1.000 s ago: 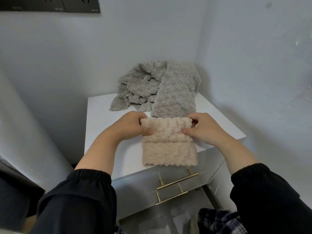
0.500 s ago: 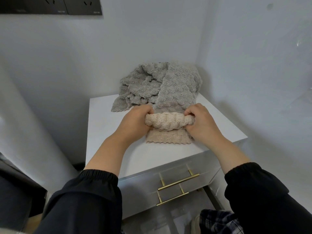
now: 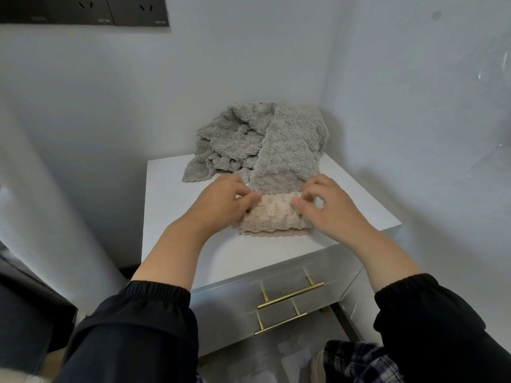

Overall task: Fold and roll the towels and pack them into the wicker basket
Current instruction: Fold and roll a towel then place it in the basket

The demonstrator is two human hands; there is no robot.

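Note:
A beige towel lies rolled almost to its end on the white cabinet top, with a narrow scalloped strip still flat at the near side. My left hand grips the roll's left end, thumb on top. At the right end my right hand holds the roll with thumb and curled fingers. Behind the roll, a heap of grey towels sits against the wall corner, one strip reaching down to the roll. No wicker basket is in view.
The cabinet has two drawers with brass bar handles facing me. Walls close in behind and to the right. Dark wall sockets sit at the top left. A plaid-clad leg and shoe show at the bottom right.
The beige towel went from folded flat to a tight roll, rolled away from me by both hands. Since half a second ago, less flat towel remains in front of the roll.

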